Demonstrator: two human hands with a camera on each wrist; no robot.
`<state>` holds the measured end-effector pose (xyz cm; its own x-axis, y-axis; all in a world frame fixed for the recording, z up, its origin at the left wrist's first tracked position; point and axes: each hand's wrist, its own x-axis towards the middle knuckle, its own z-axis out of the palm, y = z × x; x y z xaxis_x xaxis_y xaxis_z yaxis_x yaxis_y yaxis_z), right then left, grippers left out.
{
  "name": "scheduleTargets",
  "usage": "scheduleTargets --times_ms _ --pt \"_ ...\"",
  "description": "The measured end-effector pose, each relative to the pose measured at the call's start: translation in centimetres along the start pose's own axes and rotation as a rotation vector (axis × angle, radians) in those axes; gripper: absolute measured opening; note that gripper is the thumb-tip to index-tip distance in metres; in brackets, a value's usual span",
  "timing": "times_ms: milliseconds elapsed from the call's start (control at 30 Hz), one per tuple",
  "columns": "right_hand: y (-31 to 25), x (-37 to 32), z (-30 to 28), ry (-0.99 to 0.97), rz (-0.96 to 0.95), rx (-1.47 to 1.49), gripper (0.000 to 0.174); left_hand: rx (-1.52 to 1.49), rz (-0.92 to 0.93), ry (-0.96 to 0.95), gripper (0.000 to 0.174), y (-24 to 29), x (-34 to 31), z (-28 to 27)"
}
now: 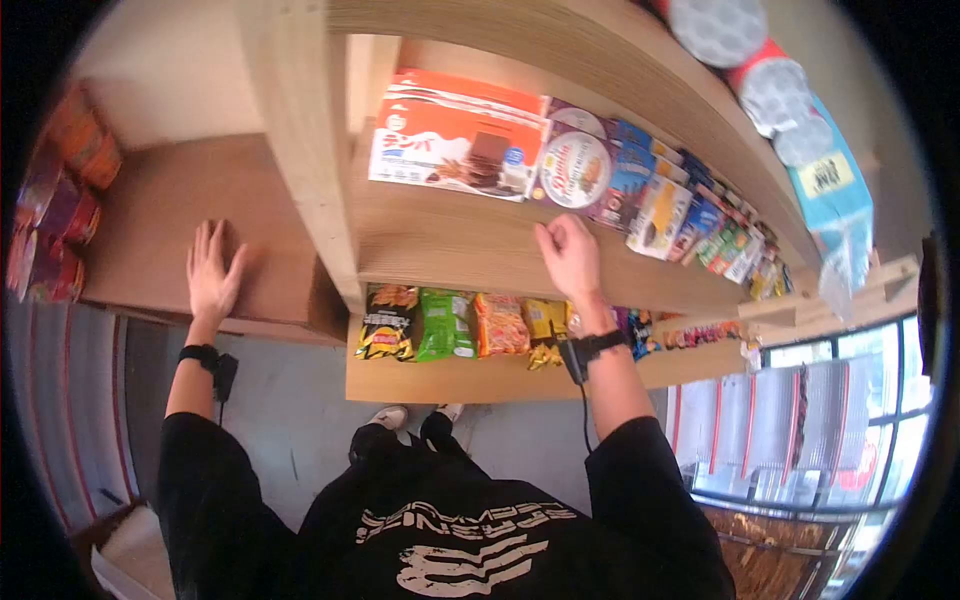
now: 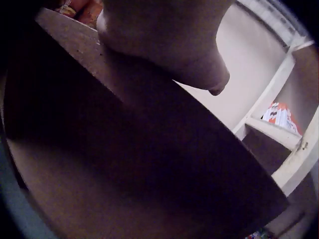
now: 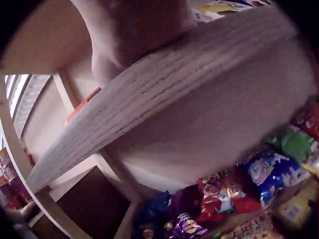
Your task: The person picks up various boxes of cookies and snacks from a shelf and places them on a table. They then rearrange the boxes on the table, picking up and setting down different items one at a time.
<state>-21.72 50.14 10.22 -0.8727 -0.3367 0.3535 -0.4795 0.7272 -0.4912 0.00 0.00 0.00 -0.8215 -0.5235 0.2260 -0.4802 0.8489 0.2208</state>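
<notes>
My left hand (image 1: 214, 272) rests on top of a large brown cardboard box (image 1: 150, 210), its fingers spread. In the left wrist view the box (image 2: 124, 149) fills the lower part, with the left hand (image 2: 164, 40) over its edge. My right hand (image 1: 572, 262) is at the wooden shelf (image 1: 450, 235), fingers loosely bent, with nothing seen in it. Just beyond it stand a purple package with a round white label (image 1: 575, 168) and an orange-and-white package (image 1: 455, 135) with a chocolate picture. From the right wrist the right hand (image 3: 139, 35) shows above the shelf's front edge (image 3: 164, 79); its fingertips are hidden.
A wooden post (image 1: 310, 150) divides the box from the shelf. Snack bags, among them a green bag (image 1: 445, 325) and an orange bag (image 1: 502, 325), line the lower shelf (image 1: 440, 385). Colourful packs (image 1: 660, 215) continue rightward. A blue carton (image 1: 835, 200) stands above right. Purple containers (image 1: 50, 225) are far left.
</notes>
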Motion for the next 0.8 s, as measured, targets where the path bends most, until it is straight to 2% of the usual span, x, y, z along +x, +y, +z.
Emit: scheduleTargets --times_ms 67,100,533,700,800 --pt "0.0 -0.4 -0.3 0.037 -0.046 -0.022 0.026 0.063 0.016 0.044 0.073 2.4 -1.0 -2.2" --pt "-0.5 0.5 0.0 0.038 -0.074 -0.071 0.026 0.026 -0.005 0.027 0.073 2.5 -0.4 -0.9" --pt "-0.2 0.0 0.8 0.009 -0.057 0.001 0.025 0.065 -0.053 -0.015 0.077 2.0 -0.5 -1.4" --pt "-0.2 0.0 0.7 0.013 -0.086 0.022 0.025 0.087 -0.026 0.029 0.078 1.7 -0.5 -0.9" --pt "-0.5 -0.2 0.7 0.021 -0.093 0.02 0.025 0.098 -0.055 -0.019 0.076 2.2 -0.7 -1.7"
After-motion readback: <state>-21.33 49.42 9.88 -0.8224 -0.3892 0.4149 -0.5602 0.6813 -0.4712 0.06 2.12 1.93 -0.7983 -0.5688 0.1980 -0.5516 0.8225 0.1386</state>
